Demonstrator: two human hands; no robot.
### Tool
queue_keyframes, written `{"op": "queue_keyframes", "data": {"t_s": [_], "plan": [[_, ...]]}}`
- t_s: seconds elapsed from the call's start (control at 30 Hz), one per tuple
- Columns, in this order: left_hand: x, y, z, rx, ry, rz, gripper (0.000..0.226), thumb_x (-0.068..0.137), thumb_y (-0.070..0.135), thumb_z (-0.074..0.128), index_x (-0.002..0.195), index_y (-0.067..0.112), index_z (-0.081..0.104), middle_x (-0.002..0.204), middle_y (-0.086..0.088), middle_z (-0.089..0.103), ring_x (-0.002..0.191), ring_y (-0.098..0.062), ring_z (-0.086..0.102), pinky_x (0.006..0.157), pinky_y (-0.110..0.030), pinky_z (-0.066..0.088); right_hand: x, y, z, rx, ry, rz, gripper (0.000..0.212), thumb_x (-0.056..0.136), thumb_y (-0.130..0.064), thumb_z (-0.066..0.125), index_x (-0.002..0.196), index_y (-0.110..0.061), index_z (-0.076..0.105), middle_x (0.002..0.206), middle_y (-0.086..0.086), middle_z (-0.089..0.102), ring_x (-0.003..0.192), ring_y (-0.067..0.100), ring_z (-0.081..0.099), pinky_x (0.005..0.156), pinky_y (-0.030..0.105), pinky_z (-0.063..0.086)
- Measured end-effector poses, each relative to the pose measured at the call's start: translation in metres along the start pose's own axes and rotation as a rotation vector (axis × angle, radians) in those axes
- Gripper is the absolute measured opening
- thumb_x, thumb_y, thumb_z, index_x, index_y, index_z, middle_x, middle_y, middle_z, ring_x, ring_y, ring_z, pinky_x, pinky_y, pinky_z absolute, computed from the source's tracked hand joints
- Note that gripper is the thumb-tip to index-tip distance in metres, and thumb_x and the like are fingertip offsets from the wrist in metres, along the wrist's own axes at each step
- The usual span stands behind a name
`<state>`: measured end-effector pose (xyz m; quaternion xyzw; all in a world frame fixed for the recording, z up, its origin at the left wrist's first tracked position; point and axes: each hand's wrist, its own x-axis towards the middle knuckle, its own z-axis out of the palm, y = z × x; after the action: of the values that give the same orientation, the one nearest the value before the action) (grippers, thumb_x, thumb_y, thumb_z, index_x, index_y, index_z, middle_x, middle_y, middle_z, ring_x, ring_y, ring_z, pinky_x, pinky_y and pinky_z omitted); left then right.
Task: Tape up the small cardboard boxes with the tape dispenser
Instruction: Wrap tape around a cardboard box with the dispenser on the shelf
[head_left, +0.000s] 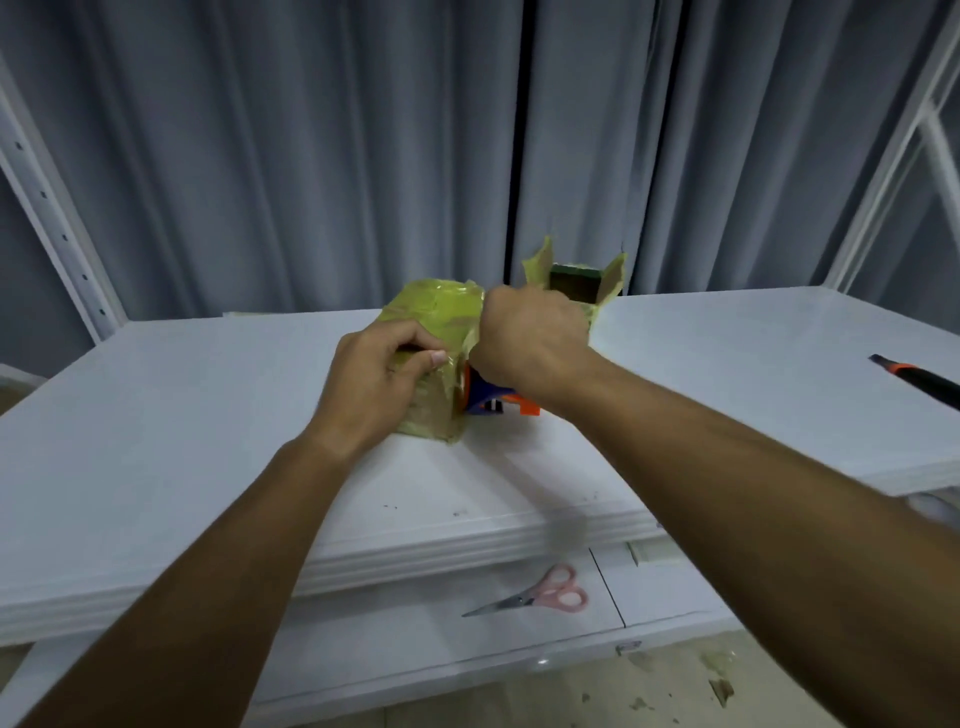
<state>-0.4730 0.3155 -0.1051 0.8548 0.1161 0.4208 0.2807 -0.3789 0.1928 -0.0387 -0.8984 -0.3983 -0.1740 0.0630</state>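
box, near (431, 358): mostly wrapped in yellow-green tape, centre of white table (208, 441) | left hand (374, 384): fingers curled, steadying it | right hand (530, 338): fist around blue-orange tape dispenser (493, 402) beside box, running a strip | second box (571, 283) behind: flaps open, untaped | pink scissors (540, 597) below box, unused

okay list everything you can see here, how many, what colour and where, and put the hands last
taped box: 1, yellow-green tape, table centre
open box: 1, brown, flaps up, behind right hand
tape dispenser: 1, blue and orange, under right hand, mostly hidden
scissors: 1, pink handles, lower ledge in front
knife: 1, black and orange, table's right edge
table: 1, white
curtain: grey, behind
left hand: holds taped box
right hand: curled over dispenser
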Motion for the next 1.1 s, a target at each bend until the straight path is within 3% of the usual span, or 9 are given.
{"op": "queue_keyframes", "data": {"t_s": [0.13, 0.27, 0.47, 0.63, 0.73, 0.8, 0.87, 0.97, 1.1], "plan": [[0.003, -0.005, -0.001, 0.037, 0.0, 0.014, 0.003, 0.087, 0.015, 0.073, 0.085, 0.017, 0.074, 0.085, 0.016, 0.07, 0.084, 0.003, 0.062, 0.073, -0.005, 0.04, 0.012, 0.003, -0.003, 0.047, -0.033, 0.011, 0.026, 0.081, -0.033, 0.065, 0.084, -0.018, 0.043, 0.069, 0.0, 0.042, 0.068, 0.023, 0.048, 0.061, 0.033, 0.039], [0.001, -0.002, 0.004, 0.044, 0.054, 0.003, 0.004, 0.086, 0.017, 0.07, 0.082, 0.015, 0.069, 0.086, 0.012, 0.068, 0.087, -0.005, 0.06, 0.076, -0.011, 0.042, 0.014, 0.016, -0.015, 0.096, -0.036, 0.073, 0.035, 0.079, -0.039, 0.069, 0.072, -0.019, 0.041, 0.072, 0.002, 0.049, 0.073, 0.025, 0.054, 0.06, 0.034, 0.04], [0.0, -0.008, 0.019, 0.163, 0.144, -0.09, 0.022, 0.081, 0.05, 0.073, 0.087, 0.031, 0.063, 0.107, 0.016, 0.063, 0.136, -0.02, 0.036, 0.117, -0.037, 0.023, -0.011, 0.051, -0.023, 0.288, 0.038, 0.193, 0.042, 0.072, -0.051, 0.074, 0.092, -0.019, 0.054, 0.086, 0.002, 0.06, 0.075, 0.025, 0.058, 0.066, 0.039, 0.051], [-0.007, 0.003, 0.02, 0.151, 0.083, -0.169, 0.031, 0.08, 0.044, 0.079, 0.098, 0.028, 0.059, 0.114, 0.017, 0.053, 0.143, -0.02, 0.028, 0.101, -0.024, 0.028, -0.018, 0.057, -0.014, 0.353, 0.051, 0.228, 0.044, 0.071, -0.054, 0.074, 0.09, -0.019, 0.056, 0.086, 0.002, 0.062, 0.075, 0.024, 0.058, 0.063, 0.037, 0.047], [-0.007, 0.006, 0.021, 0.234, 0.124, -0.111, 0.027, 0.081, 0.037, 0.076, 0.096, 0.024, 0.058, 0.092, 0.024, 0.046, 0.124, -0.024, 0.045, 0.092, -0.026, 0.035, -0.02, 0.05, -0.012, 0.408, 0.05, 0.206, 0.047, 0.071, -0.057, 0.073, 0.093, -0.018, 0.058, 0.083, 0.001, 0.061, 0.075, 0.023, 0.059, 0.061, 0.034, 0.044], [-0.009, 0.009, 0.02, 0.252, 0.132, -0.11, 0.027, 0.08, 0.035, 0.076, 0.095, 0.025, 0.057, 0.092, 0.017, 0.049, 0.116, -0.022, 0.048, 0.085, -0.025, 0.036, -0.022, 0.047, -0.014, 0.433, 0.04, 0.195, 0.043, 0.072, -0.055, 0.074, 0.088, -0.018, 0.056, 0.081, 0.0, 0.06, 0.072, 0.022, 0.059, 0.058, 0.032, 0.042], [-0.009, 0.011, 0.017, 0.233, 0.125, -0.122, 0.029, 0.077, 0.036, 0.078, 0.094, 0.027, 0.056, 0.092, 0.014, 0.052, 0.116, -0.022, 0.05, 0.087, -0.028, 0.04, -0.025, 0.046, -0.017, 0.439, 0.036, 0.187, 0.042, 0.074, -0.053, 0.075, 0.082, -0.018, 0.054, 0.076, -0.001, 0.058, 0.065, 0.018, 0.056, 0.054, 0.029, 0.038], [-0.01, 0.013, 0.01, 0.19, 0.091, -0.131, 0.03, 0.077, 0.033, 0.08, 0.095, 0.023, 0.058, 0.086, 0.02, 0.051, 0.111, 0.006, 0.048, 0.105, -0.046, 0.041, -0.026, 0.047, -0.018, 0.44, 0.033, 0.174, 0.044, 0.073, -0.054, 0.075, 0.086, -0.018, 0.055, 0.076, -0.002, 0.057, 0.067, 0.018, 0.056, 0.053, 0.029, 0.038], [-0.005, 0.015, -0.002, 0.163, 0.004, -0.198, 0.034, 0.075, 0.027, 0.079, 0.103, 0.027, 0.059, 0.106, 0.005, 0.063, 0.104, -0.018, 0.057, 0.081, -0.03, 0.049, -0.024, 0.052, -0.019, 0.452, 0.017, 0.18, 0.046, 0.074, -0.057, 0.074, 0.089, -0.018, 0.056, 0.078, -0.002, 0.059, 0.072, 0.02, 0.059, 0.058, 0.032, 0.044]]}}
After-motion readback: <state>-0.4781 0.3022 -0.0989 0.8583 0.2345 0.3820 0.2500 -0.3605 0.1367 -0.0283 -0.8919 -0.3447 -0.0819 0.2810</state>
